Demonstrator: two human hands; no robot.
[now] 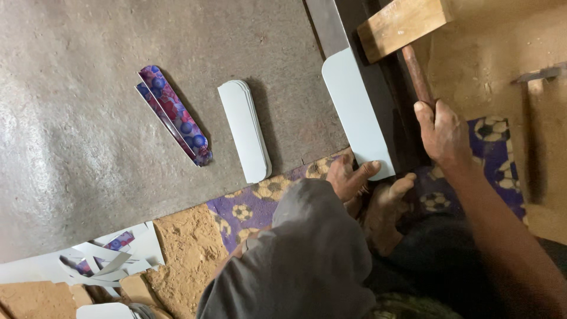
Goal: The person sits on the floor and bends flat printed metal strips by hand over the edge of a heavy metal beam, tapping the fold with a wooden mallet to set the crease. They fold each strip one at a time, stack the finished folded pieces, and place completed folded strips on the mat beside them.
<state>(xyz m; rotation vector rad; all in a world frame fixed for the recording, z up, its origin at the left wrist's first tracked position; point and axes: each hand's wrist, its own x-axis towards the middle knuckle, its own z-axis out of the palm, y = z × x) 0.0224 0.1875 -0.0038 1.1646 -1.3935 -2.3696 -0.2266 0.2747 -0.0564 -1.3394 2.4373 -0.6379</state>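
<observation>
We see the right hand (443,133) clenched around the reddish-brown handle of a wooden mallet with a pale rectangular block head (401,26), gripped near the handle's lower end, which judging from the pose lets the head swing over the work with some reach. The left hand (348,177) is not closed on anything: its fingers lie flat on the near end of a long pale grey-white strip with rounded corners (357,112), pressing it down so that it seems to stay put. That strip lies lengthwise along a dark metal bar (331,26) that runs away toward the top of the view, its long edge lined up against the bar, which we take to be the reason the hand pins it there. A bare foot (387,204) rests just beside the left hand, near the strip's end. Well apart to the left, on the grey-brown worn floor sheet (77,136), a neat stack of matching white rounded strips (245,130) lies near a pair of purple, red and blue patterned strips (174,115), set out of the way of the mallet. White offcuts (106,260) lie heaped at the lower left on sandy ground, beside a purple cloth printed with footballs (242,210).
</observation>
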